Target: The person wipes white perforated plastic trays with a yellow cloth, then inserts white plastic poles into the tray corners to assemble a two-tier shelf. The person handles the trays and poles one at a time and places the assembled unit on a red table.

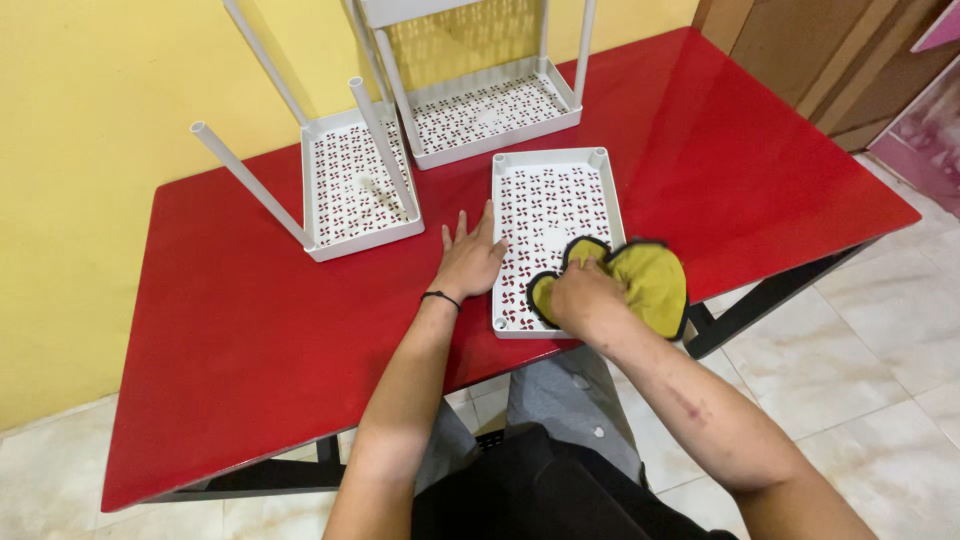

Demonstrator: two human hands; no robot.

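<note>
A white perforated plastic shelf tray (pixel 550 200) lies flat on the red table (pixel 250 320), right in front of me. My left hand (pixel 468 258) rests flat with fingers spread, pressed against the tray's left edge. My right hand (pixel 583 293) grips a yellow-green cloth (pixel 655 285) with a black border. It presses the cloth down on the tray's near right corner, and part of the cloth hangs over the tray's right side.
Two more white perforated shelf sections with upright poles stand further back: one (pixel 350 190) at the left, one (pixel 490 110) against the yellow wall. A tiled floor and a wooden door lie to the right of the table.
</note>
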